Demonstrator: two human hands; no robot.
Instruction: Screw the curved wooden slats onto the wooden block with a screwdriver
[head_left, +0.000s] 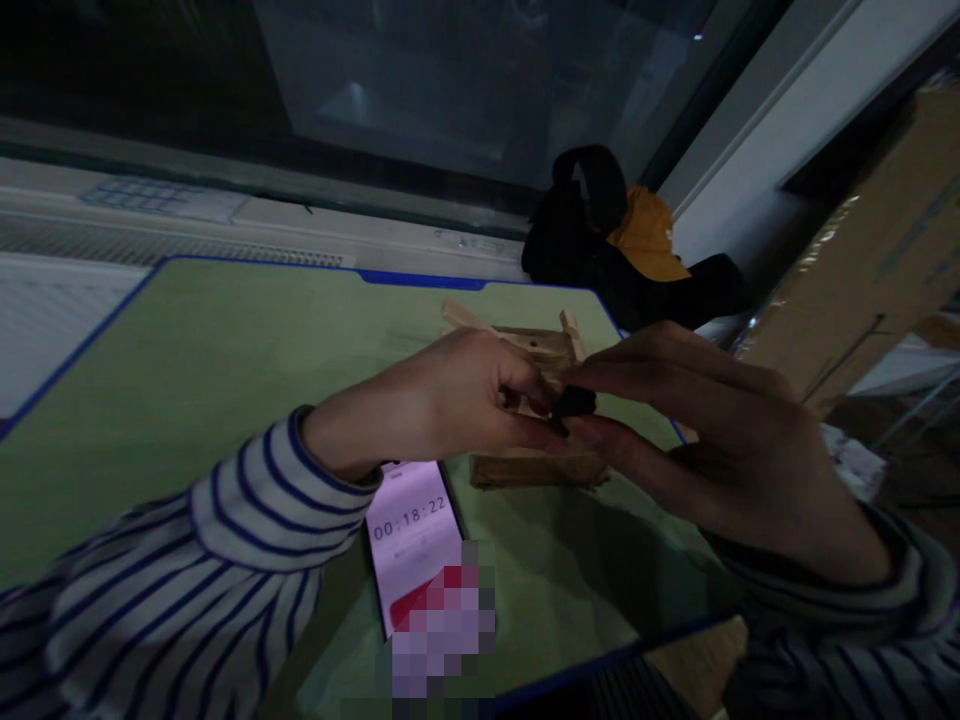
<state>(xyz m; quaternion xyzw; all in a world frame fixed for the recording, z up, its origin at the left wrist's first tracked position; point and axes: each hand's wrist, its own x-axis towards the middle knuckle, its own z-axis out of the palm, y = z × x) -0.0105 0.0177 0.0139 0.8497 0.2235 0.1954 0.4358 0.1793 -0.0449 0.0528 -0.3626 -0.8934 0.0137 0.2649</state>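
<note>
Both hands meet over a small wooden box-like piece (pixel 540 470) lying on the green board. My right hand (pixel 720 440) pinches a small black piece (pixel 577 402) between thumb and fingertips. From the other side my left hand (pixel 450 395) is closed, its thumb and forefinger on the black piece's left end. What exactly the black piece is cannot be made out in the dim light. Two light wooden bars stick out at the back of the wooden piece, and its middle is hidden by my fingers.
A phone (pixel 412 540) showing a timer lies on the green board (pixel 247 340) beside my left wrist. Behind the board are a black bag (pixel 555 235) and an orange cap (pixel 645 235). A cardboard box (pixel 885 240) stands to the right. A window runs along the back.
</note>
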